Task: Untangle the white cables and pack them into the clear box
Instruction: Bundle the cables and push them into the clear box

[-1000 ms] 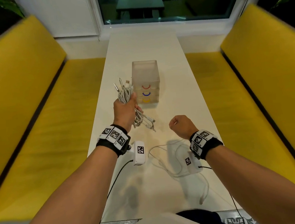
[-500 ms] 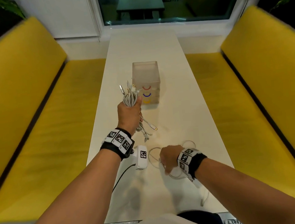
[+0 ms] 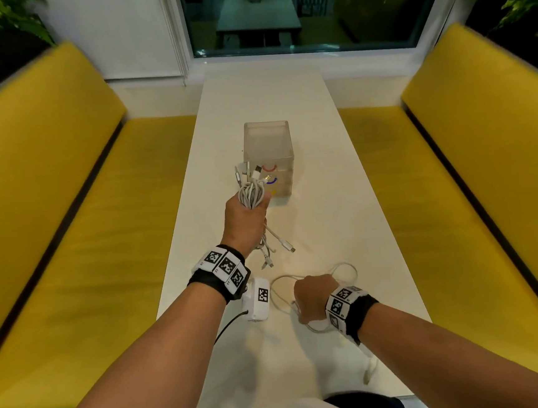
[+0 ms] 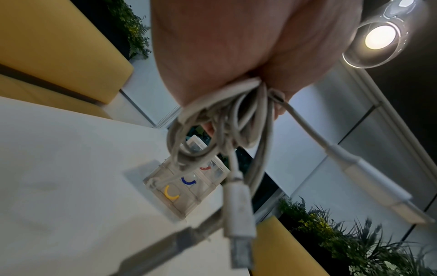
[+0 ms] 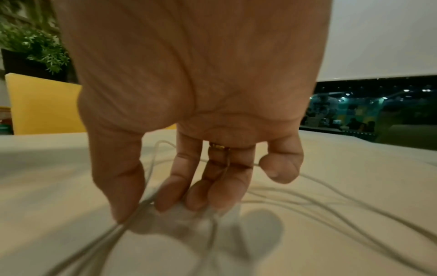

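Note:
My left hand grips a coiled bundle of white cables above the table, just in front of the clear box. Plug ends stick up from the fist and others hang below it. In the left wrist view the bundle loops out of my left hand, with the box behind. My right hand is down on a thin white cable lying in loose loops near me. In the right wrist view its fingertips and thumb touch the thin cable strands, with a gap between them.
The white table runs away from me to a window. Yellow benches flank it on both sides. A white camera module and a black lead hang under my left wrist. The box has coloured arcs on its front.
My right hand has come back toward me and dropped from a raised fist onto the thin cable. My left hand has carried the bundle up and forward, closer to the box.

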Motion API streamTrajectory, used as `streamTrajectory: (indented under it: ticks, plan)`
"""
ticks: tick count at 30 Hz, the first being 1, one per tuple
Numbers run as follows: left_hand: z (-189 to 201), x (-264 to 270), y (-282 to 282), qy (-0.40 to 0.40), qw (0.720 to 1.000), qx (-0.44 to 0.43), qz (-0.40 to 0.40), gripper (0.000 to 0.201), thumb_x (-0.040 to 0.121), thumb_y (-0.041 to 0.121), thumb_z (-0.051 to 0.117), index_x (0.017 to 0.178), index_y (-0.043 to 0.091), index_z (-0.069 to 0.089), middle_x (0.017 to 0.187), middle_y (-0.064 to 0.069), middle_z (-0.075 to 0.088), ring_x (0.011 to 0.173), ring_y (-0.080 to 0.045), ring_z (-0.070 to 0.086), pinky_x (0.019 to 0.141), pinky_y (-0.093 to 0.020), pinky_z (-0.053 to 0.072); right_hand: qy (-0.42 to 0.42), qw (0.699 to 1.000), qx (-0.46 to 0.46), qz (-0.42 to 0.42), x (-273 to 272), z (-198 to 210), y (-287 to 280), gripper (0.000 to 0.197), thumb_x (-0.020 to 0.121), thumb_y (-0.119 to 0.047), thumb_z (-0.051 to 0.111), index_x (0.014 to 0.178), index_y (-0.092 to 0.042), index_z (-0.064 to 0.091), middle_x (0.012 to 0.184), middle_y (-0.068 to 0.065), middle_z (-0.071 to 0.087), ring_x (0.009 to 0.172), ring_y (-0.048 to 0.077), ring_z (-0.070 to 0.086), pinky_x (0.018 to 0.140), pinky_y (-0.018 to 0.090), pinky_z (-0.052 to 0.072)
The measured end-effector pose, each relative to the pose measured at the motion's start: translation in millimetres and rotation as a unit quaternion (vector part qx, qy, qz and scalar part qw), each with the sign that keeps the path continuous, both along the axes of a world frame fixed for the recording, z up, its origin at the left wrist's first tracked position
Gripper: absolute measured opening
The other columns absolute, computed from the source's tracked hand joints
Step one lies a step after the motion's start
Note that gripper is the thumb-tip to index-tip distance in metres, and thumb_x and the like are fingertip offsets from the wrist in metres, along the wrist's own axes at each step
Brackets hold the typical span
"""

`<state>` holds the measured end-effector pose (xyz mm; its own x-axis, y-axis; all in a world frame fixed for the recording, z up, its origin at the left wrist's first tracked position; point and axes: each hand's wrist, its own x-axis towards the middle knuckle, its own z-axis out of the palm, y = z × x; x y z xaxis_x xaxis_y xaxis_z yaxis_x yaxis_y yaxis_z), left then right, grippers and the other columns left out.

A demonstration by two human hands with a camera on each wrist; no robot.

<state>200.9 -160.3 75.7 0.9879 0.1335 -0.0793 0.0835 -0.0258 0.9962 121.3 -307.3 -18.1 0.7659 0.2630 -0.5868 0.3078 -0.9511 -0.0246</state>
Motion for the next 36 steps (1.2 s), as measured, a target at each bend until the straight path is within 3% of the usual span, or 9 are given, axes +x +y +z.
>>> streamTrajectory:
  ticks: [4,13,15,18,22,27,29,33,36]
  plan:
    - [-1.7,0.8,-3.0,-0.002,1.0,0.003,-0.007,0.026,0.094,0.024,0.071,0.075,0.016,0.055,0.059,-0.006,0.049,0.047,-0.021,0.045,0.046,-0.027,0.04,0.018,1.0,0.008,-0.016,-5.5,-2.7,6.7,0.025,0.081,-0.027,0.072,0.099,-0.012,0.063,0.096,0.007,0.069,0.086,0.03,0.068,0.07,0.032,0.05]
    - [1.1,2.4,5.5,-0.005,1.0,0.007,-0.028,0.025,0.092,0.03,0.072,0.082,0.012,0.058,0.057,-0.005,0.05,0.05,-0.022,0.047,0.05,-0.031,0.043,0.029,0.989,0.08,-0.118,4.1,6.0,1.6,0.023,0.077,-0.036,0.067,0.077,-0.015,0.057,0.076,0.001,0.062,0.07,0.022,0.061,0.065,0.027,0.049]
    - [1.5,2.6,8.4,-0.003,1.0,0.007,-0.027,0.025,0.092,0.03,0.072,0.082,0.012,0.058,0.057,-0.005,0.049,0.05,-0.022,0.046,0.049,-0.03,0.042,0.071,0.983,0.12,-0.123,15.3,15.3,-8.3,0.018,0.079,-0.025,0.073,0.073,-0.011,0.063,0.062,-0.001,0.059,0.059,0.015,0.057,0.056,0.023,0.046]
    - [3.8,1.9,9.3,-0.008,0.999,0.013,-0.031,0.024,0.093,0.028,0.072,0.08,0.014,0.058,0.057,-0.005,0.049,0.049,-0.023,0.046,0.047,-0.029,0.042,0.103,0.971,0.162,-0.146,27.9,29.9,-24.4,0.004,0.081,-0.008,0.072,0.084,-0.01,0.073,0.054,-0.005,0.065,0.046,0.007,0.058,0.05,0.019,0.05]
    - [3.8,2.0,8.1,-0.01,0.999,0.023,-0.037,0.023,0.093,0.03,0.071,0.079,0.016,0.058,0.058,-0.007,0.05,0.051,-0.024,0.048,0.048,-0.03,0.042,0.036,0.977,0.152,-0.146,44.6,44.9,-36.1,0.01,0.085,-0.018,0.07,0.088,-0.014,0.078,0.083,0.003,0.078,0.074,0.018,0.071,0.074,0.031,0.059]
    - [7.1,-1.7,4.6,-0.029,0.995,0.063,-0.065,0.023,0.094,0.027,0.07,0.075,0.024,0.058,0.057,-0.003,0.051,0.051,-0.02,0.045,0.045,-0.024,0.041,-0.046,0.979,0.18,-0.088,61.8,83.9,-37.1,0.014,0.085,-0.027,0.06,0.08,-0.025,0.073,0.091,-0.008,0.073,0.09,0.019,0.065,0.084,0.033,0.046]
    - [5.0,-1.9,3.0,-0.036,0.992,0.081,-0.088,0.02,0.093,0.022,0.071,0.077,0.026,0.06,0.056,0.006,0.052,0.05,-0.017,0.045,0.048,-0.024,0.04,-0.052,0.966,0.244,-0.074,65.9,108.6,-35.4,0.011,0.086,-0.027,0.067,0.084,-0.025,0.078,0.09,-0.011,0.075,0.089,0.013,0.067,0.086,0.034,0.05]
    - [3.5,-6.9,-4.1,-0.057,0.984,0.1,-0.133,0.016,0.092,0.021,0.072,0.078,0.026,0.064,0.058,0.015,0.06,0.05,0.003,0.05,0.053,-0.017,0.042,-0.063,0.902,0.413,-0.109,68.5,150.9,-30.2,0.002,0.082,-0.012,0.08,0.081,-0.011,0.081,0.076,-0.005,0.076,0.067,-0.001,0.063,0.07,0.018,0.051]
    - [7.2,-11.2,-4.3,-0.036,0.992,0.029,-0.119,0.022,0.095,0.034,0.068,0.08,0.018,0.067,0.061,0.004,0.058,0.055,-0.012,0.051,0.055,-0.027,0.043,-0.066,0.843,0.508,-0.162,68.2,162.3,-24.4,0.011,0.077,-0.001,0.082,0.077,0.0,0.071,0.073,0.01,0.074,0.06,0.01,0.062,0.056,0.024,0.049]
